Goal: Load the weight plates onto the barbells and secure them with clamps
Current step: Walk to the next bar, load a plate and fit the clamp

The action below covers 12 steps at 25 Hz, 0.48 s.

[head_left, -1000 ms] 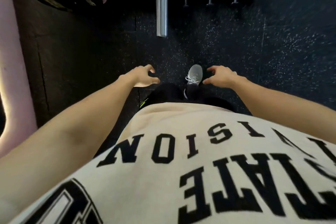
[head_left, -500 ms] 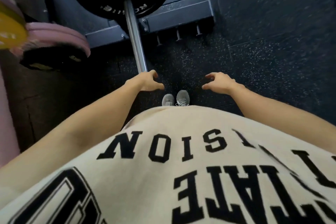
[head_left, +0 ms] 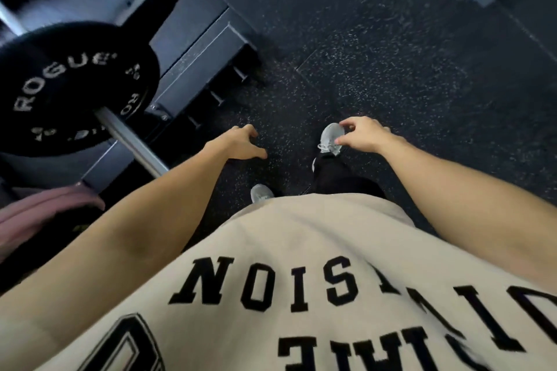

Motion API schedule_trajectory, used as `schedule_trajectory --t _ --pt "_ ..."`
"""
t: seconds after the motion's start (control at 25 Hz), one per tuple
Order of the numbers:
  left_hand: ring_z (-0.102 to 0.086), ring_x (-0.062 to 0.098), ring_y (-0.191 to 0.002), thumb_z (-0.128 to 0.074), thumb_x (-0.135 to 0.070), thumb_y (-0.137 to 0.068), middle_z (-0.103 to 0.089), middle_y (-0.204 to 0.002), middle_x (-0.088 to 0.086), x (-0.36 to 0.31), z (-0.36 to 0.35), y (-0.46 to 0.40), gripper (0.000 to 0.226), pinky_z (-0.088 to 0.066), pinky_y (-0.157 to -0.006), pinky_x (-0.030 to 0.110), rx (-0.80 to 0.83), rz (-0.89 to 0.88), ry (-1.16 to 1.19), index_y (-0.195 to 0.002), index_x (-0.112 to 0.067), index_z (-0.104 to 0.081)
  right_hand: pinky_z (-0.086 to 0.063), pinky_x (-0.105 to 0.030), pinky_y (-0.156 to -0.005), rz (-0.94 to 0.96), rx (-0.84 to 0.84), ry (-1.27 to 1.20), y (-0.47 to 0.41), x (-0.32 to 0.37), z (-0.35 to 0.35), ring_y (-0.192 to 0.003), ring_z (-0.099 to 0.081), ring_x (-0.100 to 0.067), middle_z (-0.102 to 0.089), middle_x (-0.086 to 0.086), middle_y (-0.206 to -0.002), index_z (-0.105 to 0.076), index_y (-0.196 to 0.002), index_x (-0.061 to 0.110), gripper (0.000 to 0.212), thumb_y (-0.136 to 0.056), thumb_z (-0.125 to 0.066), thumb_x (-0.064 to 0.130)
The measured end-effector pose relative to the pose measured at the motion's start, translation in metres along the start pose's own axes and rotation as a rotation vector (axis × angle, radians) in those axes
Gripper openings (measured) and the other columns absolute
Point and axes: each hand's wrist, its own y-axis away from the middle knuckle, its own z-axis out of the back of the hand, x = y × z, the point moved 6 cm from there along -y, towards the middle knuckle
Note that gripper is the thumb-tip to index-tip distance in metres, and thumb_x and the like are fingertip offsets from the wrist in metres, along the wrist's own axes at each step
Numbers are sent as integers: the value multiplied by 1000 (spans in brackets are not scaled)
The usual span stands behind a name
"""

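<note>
Both hands hang empty over the speckled floor [head_left: 376,48], fingers loosely curled. Left hand [head_left: 241,143] sits just right of the bare barbell sleeve [head_left: 132,141]; further left, a black weight plate [head_left: 66,84] (Rogue lettering) is on the bar. Right hand [head_left: 363,134] overlaps a grey shoe [head_left: 328,137].

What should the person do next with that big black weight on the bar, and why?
Probably fetch a clamp. The black plate already sits on the barbell sleeve, no clamp shows on the bare sleeve, and both the left hand and right hand hold nothing.
</note>
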Motion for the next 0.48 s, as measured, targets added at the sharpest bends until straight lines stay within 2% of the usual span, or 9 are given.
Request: schedule_trajectory --t 0.16,0.32,0.48 --pt "-52 30 -118 -70 -59 -80 -44 -135 9 -73 39 -43 77 -45 -101 44 -8 -1 -53 -142 -25 -41 -34 -45 -103 -55 17 -36 -33 -41 59 -129 -46 -33 -52 1 -142 -49 -135 44 72 -68 -70 59" --pt "-53 30 -115 -71 -60 -78 -48 -134 9 -149 86 -77 78 -47 -99 44 -59 15 -25 -140 -23 -43 -31 -44 -104 -34 6 -22 -64 -70 147 -132 -43 -33 -51 -2 -143 -47 -139 40 68 -76 -69 54" --pt "-53 29 -117 -70 -67 -69 -50 -134 7 -194 136 -102 86 -47 -100 47 -103 28 11 -140 -25 -44 -32 -46 -104 -16 -19 13 -95 -68 221 -135 -34 -38 -43 -7 -148 -41 -145 37 67 -84 -66 48"
